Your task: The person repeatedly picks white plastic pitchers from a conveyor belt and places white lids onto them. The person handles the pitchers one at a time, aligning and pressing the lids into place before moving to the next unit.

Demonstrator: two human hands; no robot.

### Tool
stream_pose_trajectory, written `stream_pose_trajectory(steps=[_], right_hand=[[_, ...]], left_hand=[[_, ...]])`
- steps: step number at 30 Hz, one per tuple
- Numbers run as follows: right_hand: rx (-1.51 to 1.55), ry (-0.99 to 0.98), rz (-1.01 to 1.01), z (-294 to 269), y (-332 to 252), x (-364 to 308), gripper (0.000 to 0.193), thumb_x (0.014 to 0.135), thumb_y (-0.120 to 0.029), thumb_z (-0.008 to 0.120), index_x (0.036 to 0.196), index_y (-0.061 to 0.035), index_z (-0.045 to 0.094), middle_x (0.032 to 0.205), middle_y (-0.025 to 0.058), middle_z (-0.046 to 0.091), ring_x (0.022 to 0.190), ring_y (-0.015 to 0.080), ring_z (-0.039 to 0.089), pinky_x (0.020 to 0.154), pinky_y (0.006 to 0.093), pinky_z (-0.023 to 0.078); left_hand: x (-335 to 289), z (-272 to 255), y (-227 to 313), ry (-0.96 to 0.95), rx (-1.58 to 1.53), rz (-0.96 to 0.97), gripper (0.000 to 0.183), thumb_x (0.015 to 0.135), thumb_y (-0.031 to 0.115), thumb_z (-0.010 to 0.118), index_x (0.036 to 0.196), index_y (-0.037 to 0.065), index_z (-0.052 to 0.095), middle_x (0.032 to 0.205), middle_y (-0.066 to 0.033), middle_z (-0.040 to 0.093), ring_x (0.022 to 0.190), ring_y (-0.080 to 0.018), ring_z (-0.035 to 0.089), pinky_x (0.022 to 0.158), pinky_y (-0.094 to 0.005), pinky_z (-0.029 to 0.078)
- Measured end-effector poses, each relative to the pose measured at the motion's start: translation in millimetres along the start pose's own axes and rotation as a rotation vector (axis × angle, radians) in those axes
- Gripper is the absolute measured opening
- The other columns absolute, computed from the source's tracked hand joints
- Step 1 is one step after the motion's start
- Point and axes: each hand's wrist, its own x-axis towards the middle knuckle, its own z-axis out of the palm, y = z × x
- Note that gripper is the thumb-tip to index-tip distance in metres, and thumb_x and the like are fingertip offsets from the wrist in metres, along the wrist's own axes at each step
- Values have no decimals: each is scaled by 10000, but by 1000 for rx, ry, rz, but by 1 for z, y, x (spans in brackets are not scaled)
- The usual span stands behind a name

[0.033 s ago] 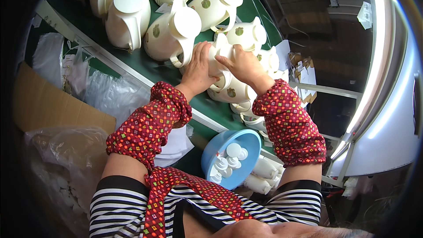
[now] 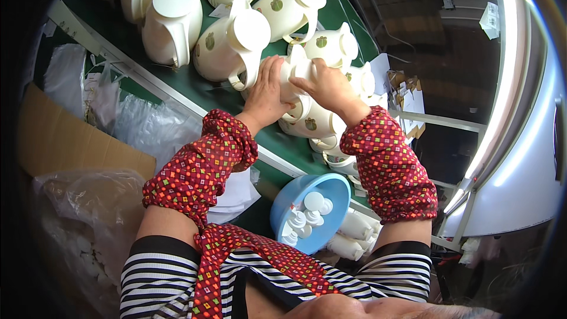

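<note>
Both my hands are on a cream-white jug (image 2: 287,77) that stands among others on the green work surface. Along its left side lies my left hand (image 2: 266,95), fingers together and pointing away from me. My right hand (image 2: 332,87) grips the top of the jug from the right, thumb toward its middle. The hands cover much of this jug. Just left of it is a lidded jug (image 2: 230,44) with a small green and brown print. Right below my hands, another printed jug (image 2: 310,121) leans close by.
More jugs (image 2: 172,20) crowd the far left. A blue basin (image 2: 333,192) with several white round lids stands near me, beside white cylindrical parts (image 2: 354,227). Plastic bags (image 2: 150,124) and a cardboard sheet (image 2: 77,133) lie at left. A metal rail (image 2: 168,95) crosses the surface.
</note>
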Motion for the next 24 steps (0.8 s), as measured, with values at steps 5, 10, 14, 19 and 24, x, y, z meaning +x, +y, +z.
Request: stream_pose_trajectory(steps=[5, 10, 14, 19, 24], right_hand=[[-158, -9, -108, -7, 5, -5, 835, 879, -639, 733, 1324, 46, 560, 1036, 310, 724, 952, 468, 723, 839, 513, 579], [-216, 5, -40, -19, 8, -10, 931, 857, -718, 708, 1380, 33, 537, 1066, 318, 718, 981, 466, 720, 846, 517, 579], [-91, 79, -159, -15, 4, -15, 866, 857, -673, 740, 1294, 50, 552, 1043, 324, 719, 967, 476, 723, 845, 505, 584], [-16, -55, -75, -12, -5, -8, 672, 850, -411, 817, 1342, -29, 564, 1276, 304, 639, 1128, 457, 674, 931, 480, 567], [-263, 86, -721, -11, 28, -5, 604, 801, -118, 813, 1353, -169, 572, 1465, 148, 534, 1295, 385, 574, 1023, 450, 539]], left_hand=[[-2, 1, 1, 4, 11, -6, 1131, 643, 90, 926, 1546, 45, 246, 1588, -213, 309, 1527, -415, 266, 1280, -473, 270], [0, -1, 3, -3, -1, -6, 1129, 641, 100, 931, 1542, 42, 254, 1584, -211, 315, 1525, -415, 269, 1278, -476, 272], [-1, 0, 2, 8, 24, -1, 1129, 635, 105, 935, 1540, 43, 262, 1581, -210, 319, 1522, -417, 272, 1276, -482, 277], [-1, 4, 3, 8, 14, -1, 1132, 631, 108, 937, 1538, 49, 263, 1577, -210, 320, 1514, -426, 278, 1273, -484, 281], [-2, 8, 0, 27, 21, 28, 1152, 621, 126, 942, 1542, 48, 255, 1568, -216, 329, 1500, -432, 286, 1268, -494, 272]])
